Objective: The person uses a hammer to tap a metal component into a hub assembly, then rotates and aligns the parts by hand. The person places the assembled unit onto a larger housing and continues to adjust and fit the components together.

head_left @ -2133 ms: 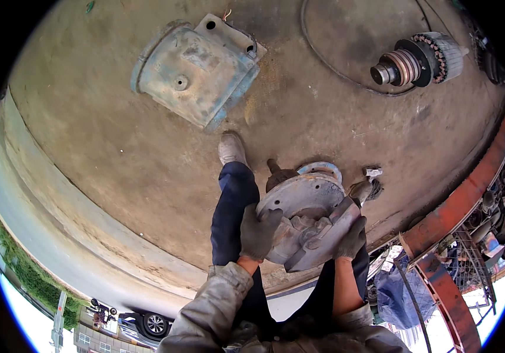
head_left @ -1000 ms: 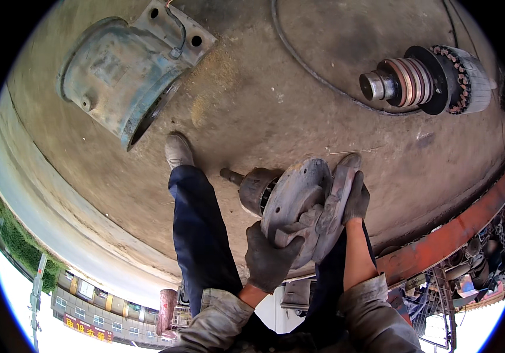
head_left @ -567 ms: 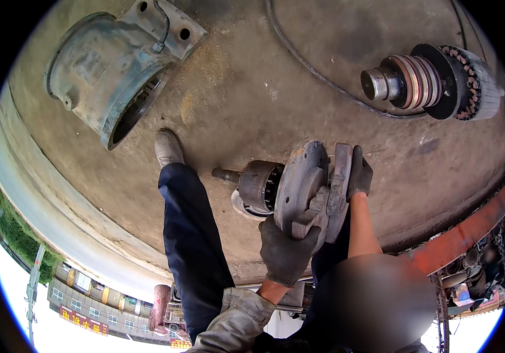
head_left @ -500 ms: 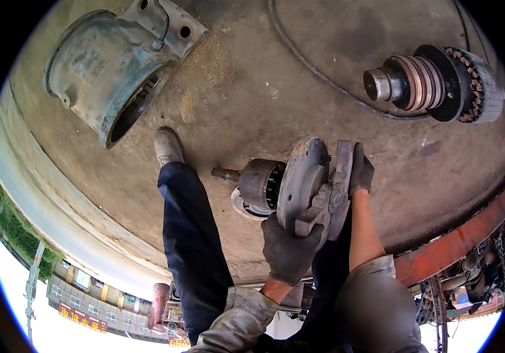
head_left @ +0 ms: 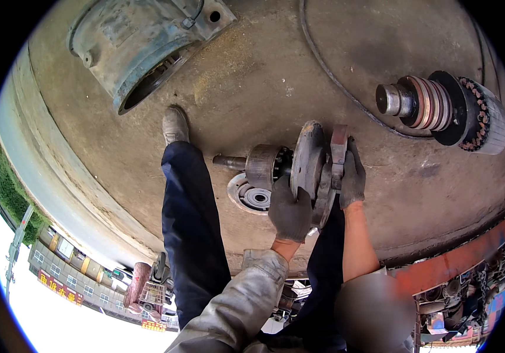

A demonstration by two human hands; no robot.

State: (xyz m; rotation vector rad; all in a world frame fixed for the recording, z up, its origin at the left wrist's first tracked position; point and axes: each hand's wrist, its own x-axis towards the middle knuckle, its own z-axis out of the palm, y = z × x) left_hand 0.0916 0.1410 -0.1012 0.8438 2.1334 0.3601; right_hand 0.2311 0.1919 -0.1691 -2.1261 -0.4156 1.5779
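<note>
Both my hands wear dark gloves and work at a rusty metal assembly lying across the floor in front of me. My left hand point(head_left: 290, 209) is closed on the near edge of a round metal flange point(head_left: 307, 159); its fingertips are partly hidden. My right hand point(head_left: 353, 176) is closed on a thick metal bar point(head_left: 338, 147) standing against the flange's right face. To the flange's left, a brown metal drum point(head_left: 261, 165) lies sideways with a shaft point(head_left: 229, 162) jutting left. Just below the drum lies a round ringed cover point(head_left: 257, 198).
A large blue-grey motor housing point(head_left: 146, 65) lies open-ended at the far left. At the right lies a rotor with copper rings point(head_left: 429, 103). A black cable point(head_left: 335, 79) runs across the concrete floor. An orange-red beam point(head_left: 458, 256) borders heaped metal parts at the lower right.
My left hand has shifted up and left along the flange toward the drum. More of the ringed cover shows. The floor objects sit differently as my head view has turned.
</note>
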